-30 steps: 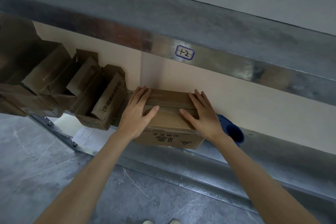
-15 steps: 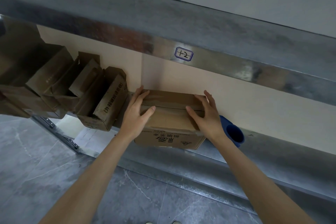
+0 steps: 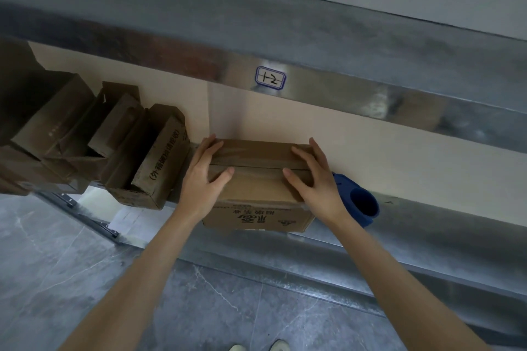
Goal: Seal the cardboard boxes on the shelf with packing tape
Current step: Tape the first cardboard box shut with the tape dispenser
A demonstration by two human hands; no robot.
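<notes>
A closed cardboard box (image 3: 256, 179) sits on the metal shelf (image 3: 427, 225), its front face overhanging the shelf edge. Glossy tape runs along its top seam. My left hand (image 3: 201, 179) lies flat on the box's left end, fingers straight, thumb stretched across the top. My right hand (image 3: 316, 179) lies on the right end in the same way, thumb pointing inward. A blue tape dispenser (image 3: 358, 204) stands on the shelf just right of the box, partly hidden behind my right wrist.
Several cardboard boxes with open flaps (image 3: 119, 157) crowd the shelf to the left, the nearest (image 3: 159, 162) almost touching my left hand. An upper metal shelf with a label (image 3: 270, 78) hangs overhead. The beige wall (image 3: 399, 157) stands close behind. Grey floor lies below.
Both hands have slid outward along the box top toward its ends. The box has stayed in place.
</notes>
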